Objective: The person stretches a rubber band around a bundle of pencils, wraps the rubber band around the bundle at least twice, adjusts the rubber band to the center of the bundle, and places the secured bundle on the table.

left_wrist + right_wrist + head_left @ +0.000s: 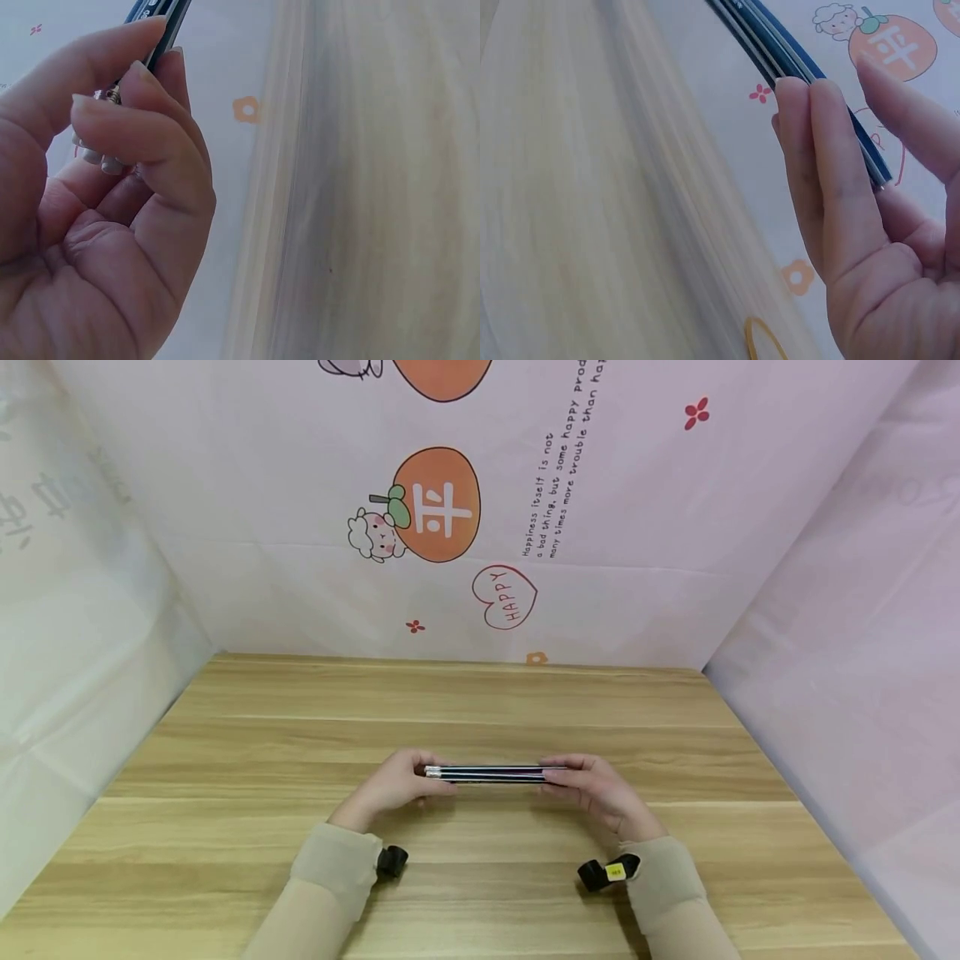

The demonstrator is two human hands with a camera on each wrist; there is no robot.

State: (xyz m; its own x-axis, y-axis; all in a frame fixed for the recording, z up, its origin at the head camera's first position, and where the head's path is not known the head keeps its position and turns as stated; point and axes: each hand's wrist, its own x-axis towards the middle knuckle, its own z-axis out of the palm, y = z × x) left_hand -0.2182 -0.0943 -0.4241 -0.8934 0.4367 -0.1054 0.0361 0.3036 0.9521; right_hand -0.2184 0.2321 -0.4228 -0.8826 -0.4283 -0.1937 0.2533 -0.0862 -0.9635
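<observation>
A bundle of dark pencils [491,773] with pale stripes lies crosswise between the two hands, close over the wooden table. My left hand [405,782] grips its left end, where white erasers and metal ferrules show. In the left wrist view, curled fingers and thumb surround the erasers [112,165]. At the opposite end, my right hand [588,783] holds the pencils between thumb and fingers. The right wrist view has two fingers [832,142] lying across the dark shafts [769,34], whose plain ends [883,180] come out past them.
The wooden table [480,702] meets a white printed cloth [600,602] at the back, with cloth on both sides too. Black wrist cameras [392,862] sit on beige wrist bands [333,864]. A thin yellow loop [756,321] shows low in the right wrist view.
</observation>
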